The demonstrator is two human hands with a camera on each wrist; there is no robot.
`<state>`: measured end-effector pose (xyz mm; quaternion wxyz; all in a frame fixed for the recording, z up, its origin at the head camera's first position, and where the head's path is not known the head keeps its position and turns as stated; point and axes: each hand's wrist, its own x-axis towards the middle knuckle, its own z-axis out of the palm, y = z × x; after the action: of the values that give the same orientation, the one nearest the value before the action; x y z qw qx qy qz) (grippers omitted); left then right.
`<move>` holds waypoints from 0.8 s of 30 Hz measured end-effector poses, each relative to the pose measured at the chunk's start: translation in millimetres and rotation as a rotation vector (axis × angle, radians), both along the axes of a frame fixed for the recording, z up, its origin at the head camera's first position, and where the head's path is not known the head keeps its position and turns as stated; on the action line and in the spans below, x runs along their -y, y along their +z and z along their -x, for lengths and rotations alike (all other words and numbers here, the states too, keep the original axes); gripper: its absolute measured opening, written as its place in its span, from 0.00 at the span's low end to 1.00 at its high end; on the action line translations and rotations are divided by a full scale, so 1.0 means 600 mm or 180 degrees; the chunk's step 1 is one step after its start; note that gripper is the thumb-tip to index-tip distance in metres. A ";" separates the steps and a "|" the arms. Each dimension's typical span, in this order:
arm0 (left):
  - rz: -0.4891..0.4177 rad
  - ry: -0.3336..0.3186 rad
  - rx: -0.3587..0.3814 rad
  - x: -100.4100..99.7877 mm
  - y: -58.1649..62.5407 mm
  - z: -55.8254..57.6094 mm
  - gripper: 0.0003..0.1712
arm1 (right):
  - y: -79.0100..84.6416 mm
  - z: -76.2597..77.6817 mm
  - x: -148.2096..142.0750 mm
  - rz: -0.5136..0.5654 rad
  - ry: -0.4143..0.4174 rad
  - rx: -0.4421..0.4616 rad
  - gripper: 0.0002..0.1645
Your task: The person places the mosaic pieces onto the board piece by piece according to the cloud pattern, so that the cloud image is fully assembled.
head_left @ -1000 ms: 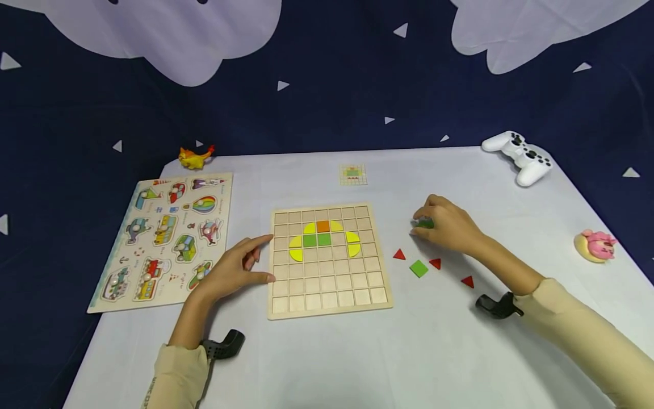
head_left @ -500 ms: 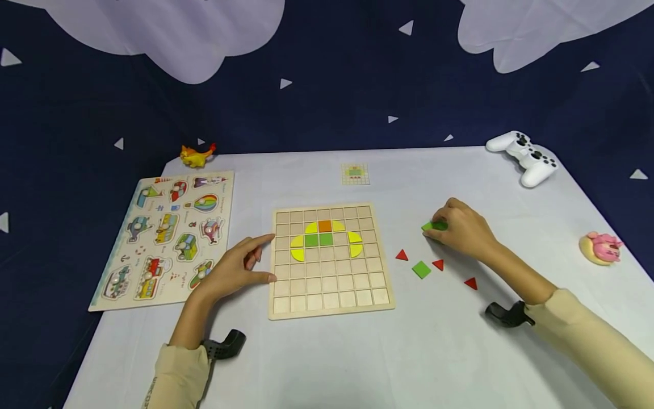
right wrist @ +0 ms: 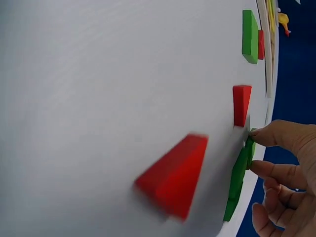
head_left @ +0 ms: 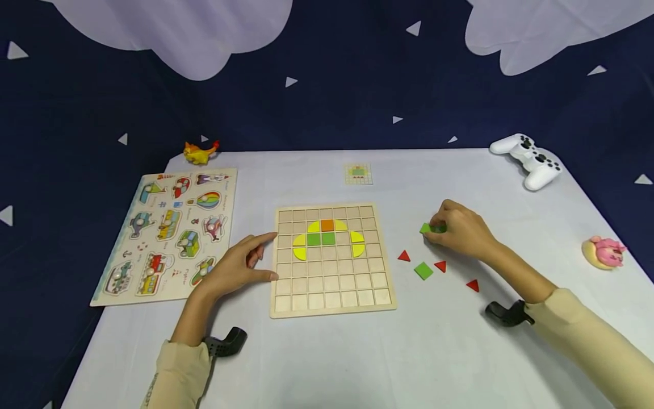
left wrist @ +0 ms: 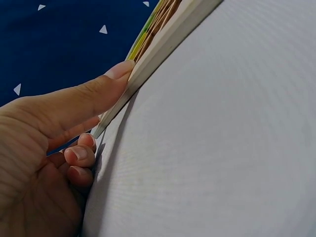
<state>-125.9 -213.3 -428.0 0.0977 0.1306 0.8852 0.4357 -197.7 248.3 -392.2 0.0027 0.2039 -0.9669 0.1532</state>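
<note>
My left hand (head_left: 236,266) touches the left edge of the wooden grid board (head_left: 332,313) with thumb and index fingertips. The other fingers are bent in, as the left wrist view shows. On the board lie an orange tile (head_left: 327,225), green square tiles (head_left: 314,239) and several yellow curved tiles (head_left: 357,250). Right of the board, my right hand (head_left: 462,230) pinches a green square tile (right wrist: 251,150) between thumb and index finger, low over the table. More green tiles (right wrist: 236,185) lie beside its fingers, partly hidden by the hand in the head view.
A loose green square (head_left: 423,271) and red triangles (head_left: 473,286) lie near the right hand. A small pattern card (head_left: 358,174) is behind the board. Left is a picture puzzle (head_left: 168,233). A yellow figure (head_left: 200,153), game controller (head_left: 526,162) and pink toy (head_left: 604,253) stand around.
My right hand has moved a little to the right with the green pieces, and now pinches one at their near side. My left hand stays on the board's edge. The head view shifts slightly.
</note>
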 end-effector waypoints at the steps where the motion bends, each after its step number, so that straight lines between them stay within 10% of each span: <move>1: -0.0003 -0.0001 0.0003 0.000 0.000 0.000 0.48 | -0.001 0.001 0.004 0.0006 0.0021 -0.0025 0.14; 24: -0.0036 -0.0031 0.0023 0.001 -0.003 0.002 0.48 | 0.008 0.011 0.210 0.0245 0.1216 -0.0379 0.15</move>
<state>-127.3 -214.1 -429.9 0.1022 0.1339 0.8817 0.4407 -204.5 122.2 -387.3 0.0386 0.3921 -0.9022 0.1754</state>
